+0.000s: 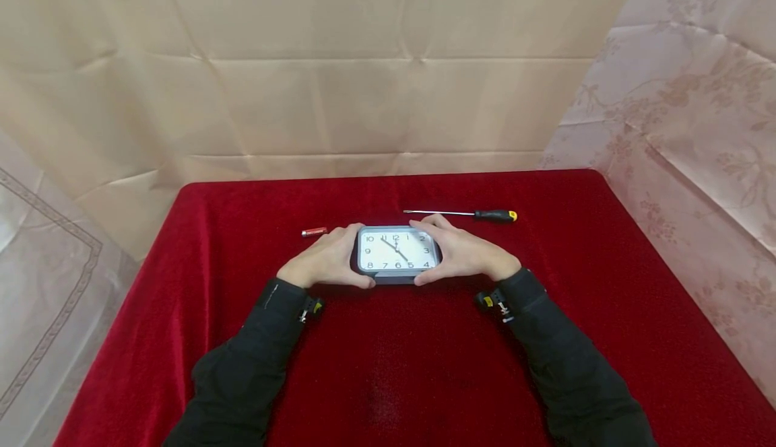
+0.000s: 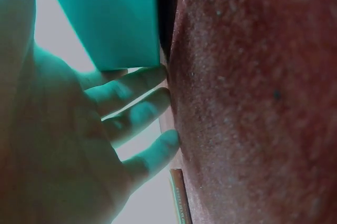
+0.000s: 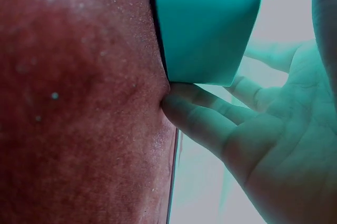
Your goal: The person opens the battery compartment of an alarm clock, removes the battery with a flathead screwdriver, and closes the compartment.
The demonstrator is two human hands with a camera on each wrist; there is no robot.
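Hands flank a grey rectangular clock (image 1: 397, 254) lying face up mid-cloth, left hand (image 1: 327, 258) and right hand (image 1: 463, 253) curled round its ends, while the screwdriver (image 1: 463, 215) just behind it and the red battery (image 1: 314, 232) to its left lie untouched.

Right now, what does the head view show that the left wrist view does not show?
Only the head view shows the clock face with its numbers and hands, the right hand on the clock's right side, the screwdriver behind it, and both dark sleeves. Only the left wrist view shows the left fingertips meeting the red cloth beside the clock's case. Both show the left hand, the clock, the red cloth and the small red battery.
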